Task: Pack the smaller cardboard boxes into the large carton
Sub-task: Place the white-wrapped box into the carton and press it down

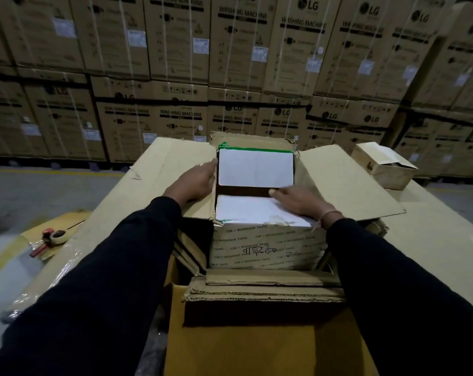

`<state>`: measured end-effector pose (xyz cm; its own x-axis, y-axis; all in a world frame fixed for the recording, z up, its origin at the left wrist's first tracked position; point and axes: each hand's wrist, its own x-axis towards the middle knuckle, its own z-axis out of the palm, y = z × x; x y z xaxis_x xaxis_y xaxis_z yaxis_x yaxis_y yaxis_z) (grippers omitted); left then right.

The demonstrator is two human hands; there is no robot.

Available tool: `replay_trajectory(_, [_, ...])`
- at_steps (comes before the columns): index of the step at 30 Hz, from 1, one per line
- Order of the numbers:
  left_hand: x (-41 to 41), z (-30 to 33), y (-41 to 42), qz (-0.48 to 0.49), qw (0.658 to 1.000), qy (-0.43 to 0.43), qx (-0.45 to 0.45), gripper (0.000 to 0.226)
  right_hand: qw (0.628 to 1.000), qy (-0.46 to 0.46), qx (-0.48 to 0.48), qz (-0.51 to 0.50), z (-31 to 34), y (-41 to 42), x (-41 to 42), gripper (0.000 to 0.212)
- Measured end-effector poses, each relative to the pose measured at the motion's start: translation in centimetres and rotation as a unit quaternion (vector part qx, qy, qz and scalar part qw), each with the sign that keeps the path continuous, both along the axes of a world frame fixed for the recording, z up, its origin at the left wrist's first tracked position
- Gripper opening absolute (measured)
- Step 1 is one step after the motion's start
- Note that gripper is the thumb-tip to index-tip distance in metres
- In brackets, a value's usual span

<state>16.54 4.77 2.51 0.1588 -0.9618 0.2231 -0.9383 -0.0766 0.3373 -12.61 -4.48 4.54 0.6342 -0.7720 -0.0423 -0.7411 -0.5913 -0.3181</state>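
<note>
Inside the large carton (268,248), flat left hand (196,183) and right hand (297,200), gripping nothing, steady two white-topped boxes (255,168), apparently seating them.

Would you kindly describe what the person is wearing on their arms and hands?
Both arms are covered by long, dark, plain sleeves reaching the wrists. The left hand is bare, with no glove. The right hand is also bare, with a thin pale thread band around its wrist.
</note>
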Motion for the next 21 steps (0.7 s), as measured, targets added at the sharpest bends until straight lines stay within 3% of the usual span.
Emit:
replay_trajectory(2, [-0.1,0.3,0.1,-0.001,1.000,-0.003,-0.002,0.057,0.993,-0.068,-0.092,0.006,2.4,-0.1,-0.3,0.054])
replay_trajectory(6, [-0.7,0.4,0.5,-0.029,0.999,0.017,-0.016,0.049,0.979,-0.072,-0.189,-0.002,10.6,0.9,-2.0,0.047])
replay_trajectory(7, [-0.8,0.4,0.5,-0.029,0.999,0.024,-0.017,0.047,0.986,-0.085,-0.142,0.001,12.7,1.4,-2.9,0.048])
replay_trajectory(9, [-0.7,0.5,0.3,-0.018,1.000,0.021,-0.007,0.047,0.992,-0.100,0.072,0.021,16.0,3.3,-4.8,0.046])
replay_trajectory(11, [-0.6,0.5,0.0,-0.014,1.000,-0.015,0.010,0.051,0.965,-0.019,0.254,0.062,17.1,5.2,-6.2,0.044])
replay_trajectory(13, [-0.4,0.4,-0.1,-0.020,0.999,-0.030,0.018,0.053,0.938,0.075,0.324,0.093,16.0,6.7,-6.4,0.043])
replay_trajectory(16, [-0.4,0.2,-0.3,-0.021,0.998,-0.046,0.025,0.054,0.946,0.139,0.270,0.112,13.0,7.4,-6.4,0.035])
replay_trajectory(19, [-0.5,0.2,-0.6,-0.020,0.996,-0.074,0.035,0.054,0.990,0.018,0.106,0.086,10.6,6.5,-6.3,0.042])
replay_trajectory(21, [-0.6,0.3,-0.7,-0.019,0.995,-0.089,0.048,0.056,0.995,-0.023,-0.043,0.090,7.6,6.8,-5.6,0.059])
